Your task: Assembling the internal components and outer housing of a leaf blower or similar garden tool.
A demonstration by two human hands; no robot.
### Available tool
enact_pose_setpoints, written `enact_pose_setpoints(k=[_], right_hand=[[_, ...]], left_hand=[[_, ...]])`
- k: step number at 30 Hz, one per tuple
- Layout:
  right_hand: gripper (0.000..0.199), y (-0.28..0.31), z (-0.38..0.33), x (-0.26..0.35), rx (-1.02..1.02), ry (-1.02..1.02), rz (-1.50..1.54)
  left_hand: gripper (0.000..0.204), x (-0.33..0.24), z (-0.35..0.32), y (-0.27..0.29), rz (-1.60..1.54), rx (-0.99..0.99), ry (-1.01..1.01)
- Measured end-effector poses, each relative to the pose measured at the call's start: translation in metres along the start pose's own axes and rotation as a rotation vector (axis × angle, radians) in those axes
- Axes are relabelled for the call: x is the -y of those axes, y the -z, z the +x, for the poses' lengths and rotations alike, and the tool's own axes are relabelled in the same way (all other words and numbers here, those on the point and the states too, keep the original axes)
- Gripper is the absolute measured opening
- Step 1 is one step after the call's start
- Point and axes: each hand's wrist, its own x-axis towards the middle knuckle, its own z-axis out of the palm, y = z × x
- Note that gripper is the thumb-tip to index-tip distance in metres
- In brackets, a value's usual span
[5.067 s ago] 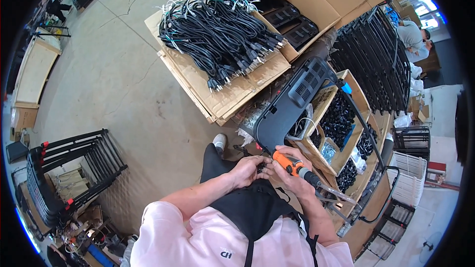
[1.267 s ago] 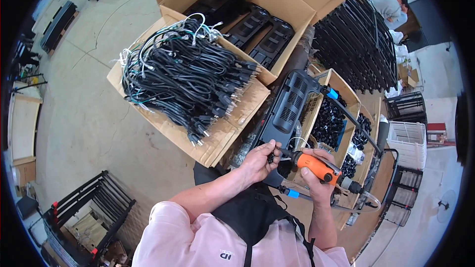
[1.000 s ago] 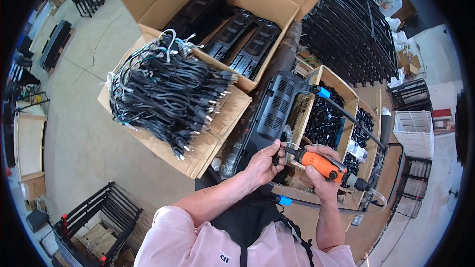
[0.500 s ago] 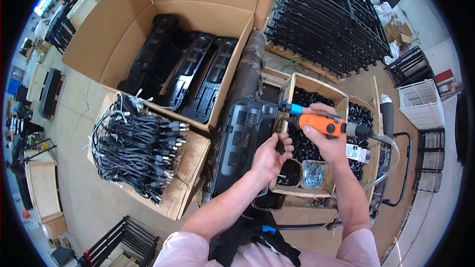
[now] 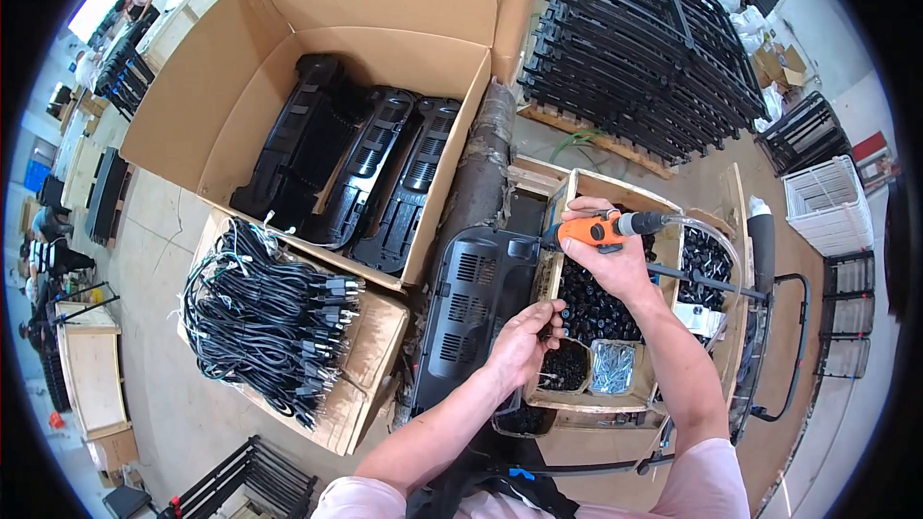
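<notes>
My right hand grips an orange power screwdriver with a clear hose running from its back end. Its front end points left, close to the upper right end of a vented black plastic cover. Whether the tip touches the cover is hidden. My left hand is curled at the cover's right side, fingers pressed together; something small and dark shows at them, too small to name. Beside both hands stands a wooden bin of black knobs, with compartments of small black parts and silver screws.
A large open carton with several black covers stands at the far left. Bundled black cables lie on a cardboard box nearer me. Stacked black frames fill the far right. A worn grey roller runs beside the carton.
My right hand has brought the screwdriver leftward, toward the cover's upper right end, and tilted it. My left hand has dropped slightly nearer to me, still curled. The view has shifted a little.
</notes>
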Motion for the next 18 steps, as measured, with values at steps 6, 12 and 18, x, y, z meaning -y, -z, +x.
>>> enact_pose_setpoints(k=[6,12,18], right_hand=[[0.037,-0.007,-0.002,-0.01,0.003,0.013,-0.086],[0.033,-0.009,0.0,-0.01,0.005,0.034,-0.106],[0.032,-0.011,0.003,-0.01,0.001,0.042,-0.079]], left_hand=[[0.025,-0.011,0.01,-0.01,-0.006,-0.14,-0.034],[0.024,-0.023,0.032,-0.014,-0.092,-0.214,-0.06],[0.026,-0.03,0.046,-0.017,-0.155,-0.273,-0.107]])
